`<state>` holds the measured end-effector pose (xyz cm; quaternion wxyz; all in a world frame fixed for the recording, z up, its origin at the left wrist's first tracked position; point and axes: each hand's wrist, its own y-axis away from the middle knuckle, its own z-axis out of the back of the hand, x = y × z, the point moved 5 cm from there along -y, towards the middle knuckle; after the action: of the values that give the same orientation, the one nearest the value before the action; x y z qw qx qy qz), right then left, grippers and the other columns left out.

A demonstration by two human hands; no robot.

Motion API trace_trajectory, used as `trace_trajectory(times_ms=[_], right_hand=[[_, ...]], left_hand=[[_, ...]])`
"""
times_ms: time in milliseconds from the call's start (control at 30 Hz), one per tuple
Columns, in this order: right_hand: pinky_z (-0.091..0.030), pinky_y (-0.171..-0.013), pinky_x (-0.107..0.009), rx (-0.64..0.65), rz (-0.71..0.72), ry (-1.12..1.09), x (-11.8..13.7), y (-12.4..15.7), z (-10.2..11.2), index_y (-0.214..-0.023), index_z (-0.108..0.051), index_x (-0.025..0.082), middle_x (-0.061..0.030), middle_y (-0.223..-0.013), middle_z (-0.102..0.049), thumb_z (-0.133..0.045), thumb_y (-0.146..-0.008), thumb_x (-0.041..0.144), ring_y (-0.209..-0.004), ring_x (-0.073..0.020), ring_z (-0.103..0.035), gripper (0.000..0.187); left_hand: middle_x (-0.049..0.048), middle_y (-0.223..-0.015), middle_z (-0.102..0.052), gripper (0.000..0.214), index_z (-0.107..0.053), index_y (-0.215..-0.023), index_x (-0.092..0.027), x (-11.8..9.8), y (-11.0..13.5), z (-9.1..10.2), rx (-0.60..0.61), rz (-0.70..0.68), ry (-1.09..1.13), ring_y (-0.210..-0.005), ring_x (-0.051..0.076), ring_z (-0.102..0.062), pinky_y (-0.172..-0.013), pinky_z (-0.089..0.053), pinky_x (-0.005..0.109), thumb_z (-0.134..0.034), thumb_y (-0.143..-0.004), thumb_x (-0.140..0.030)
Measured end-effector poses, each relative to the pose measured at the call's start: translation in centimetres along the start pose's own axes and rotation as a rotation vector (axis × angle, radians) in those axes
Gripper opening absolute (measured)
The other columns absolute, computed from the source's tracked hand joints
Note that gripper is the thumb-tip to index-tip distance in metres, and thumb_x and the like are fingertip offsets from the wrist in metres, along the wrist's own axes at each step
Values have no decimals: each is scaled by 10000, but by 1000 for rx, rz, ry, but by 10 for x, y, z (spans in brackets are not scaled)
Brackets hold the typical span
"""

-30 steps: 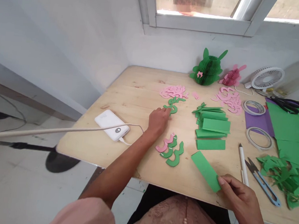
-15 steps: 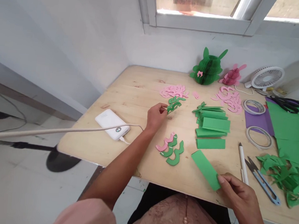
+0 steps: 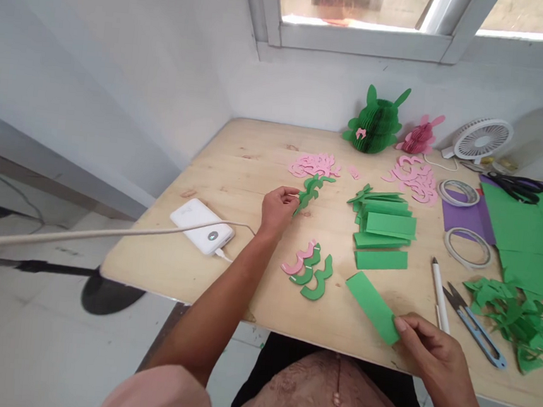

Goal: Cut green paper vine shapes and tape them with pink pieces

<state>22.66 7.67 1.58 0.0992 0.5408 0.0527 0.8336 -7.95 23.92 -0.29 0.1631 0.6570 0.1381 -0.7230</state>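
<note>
My left hand point(image 3: 279, 212) pinches a green curved paper cutout point(image 3: 304, 201), tilted up at the near side of a small pile of green cutouts point(image 3: 314, 182). Between the fingers of my right hand point(image 3: 430, 347) is the lower end of a green paper strip point(image 3: 373, 306), slanting over the table's front edge area. Nearer me than my left hand lie a pink wavy cutout point(image 3: 299, 260) and green wavy cutouts point(image 3: 318, 282), close together. Farther right is a stack of green paper strips point(image 3: 390, 225).
Pink cutouts point(image 3: 313, 165) lie behind my left hand. A power bank point(image 3: 198, 222) with a cable sits at left. Tape rolls point(image 3: 467, 248), a pen point(image 3: 440, 294), thread snips point(image 3: 477, 326), green scraps point(image 3: 518, 320) and black scissors point(image 3: 515, 185) are at right. A green paper figure point(image 3: 377, 127) stands by the wall.
My left hand has shifted slightly left and drawn one green cutout up and toward me from the pile. My right hand keeps its grip on the strip, nearly still.
</note>
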Motion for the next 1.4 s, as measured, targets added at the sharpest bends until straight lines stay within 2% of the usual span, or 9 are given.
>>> trace_trajectory(times_ms=[133,267,467,700,833,1033,1167,1300,1400], right_hand=[[-421,-504,-209,29,33,56,-3,-3,0,-609,-638,197,6,-580,-568,-620,-774,520,-551,-140,-504,363],[-423,-471,-209,62,119,252,-8,-10,0,-625,-657,192,1,-568,-579,-582,-798,531,-531,-144,-534,387],[-449,-514,-229,129,206,457,-6,-14,-4,-670,-670,209,-13,-619,-647,-499,-851,520,-568,-161,-594,398],[-456,-622,-297,-34,279,664,0,-7,6,-826,-659,231,-34,-814,-700,-483,-871,485,-704,-200,-650,312],[-488,-640,-294,-70,309,491,12,-9,10,-957,-666,218,-54,-920,-701,-515,-871,465,-695,-175,-626,302],[-523,-676,-289,38,164,-11,34,-26,-4,-1104,-654,219,-77,-1014,-717,-587,-846,447,-820,-187,-645,350],[-517,-611,-278,57,112,-217,40,-35,-14,-997,-682,193,-81,-863,-726,-661,-795,455,-712,-169,-629,331],[-476,-539,-244,53,71,-312,40,-40,-20,-791,-680,183,-39,-675,-681,-721,-740,455,-587,-130,-571,280],[-452,-516,-229,47,57,-356,41,-42,-22,-735,-666,188,-14,-624,-650,-737,-724,441,-556,-114,-540,263]], left_hand=[[-31,-575,-603,231,-663,-813,-139,-7,10,-2,40,43,90,-465,75,-502,-436,-355,172,-625,-592,-193],[-15,-603,-626,267,-660,-833,-138,-18,24,-6,80,68,166,-520,94,-554,-451,-367,179,-647,-580,-220],[-13,-624,-624,271,-663,-845,-148,-32,54,-12,147,93,246,-517,88,-550,-487,-391,197,-673,-597,-256],[-20,-666,-622,277,-674,-876,-165,-37,92,-19,243,216,438,-542,96,-584,-534,-451,213,-716,-612,-237],[-17,-679,-624,280,-689,-869,-163,-35,115,-25,318,302,512,-556,83,-560,-572,-476,221,-751,-612,-253],[-1,-708,-656,255,-691,-863,-175,-35,143,-35,423,401,552,-569,94,-596,-573,-461,213,-762,-630,-253],[13,-712,-677,238,-699,-828,-170,-34,149,-39,461,426,565,-583,106,-617,-577,-457,214,-780,-614,-235],[23,-721,-690,244,-702,-831,-167,-32,150,-41,491,438,556,-584,115,-624,-584,-458,221,-787,-614,-240],[17,-707,-683,245,-701,-842,-169,-32,151,-41,519,438,553,-580,107,-619,-583,-451,214,-787,-632,-262]])
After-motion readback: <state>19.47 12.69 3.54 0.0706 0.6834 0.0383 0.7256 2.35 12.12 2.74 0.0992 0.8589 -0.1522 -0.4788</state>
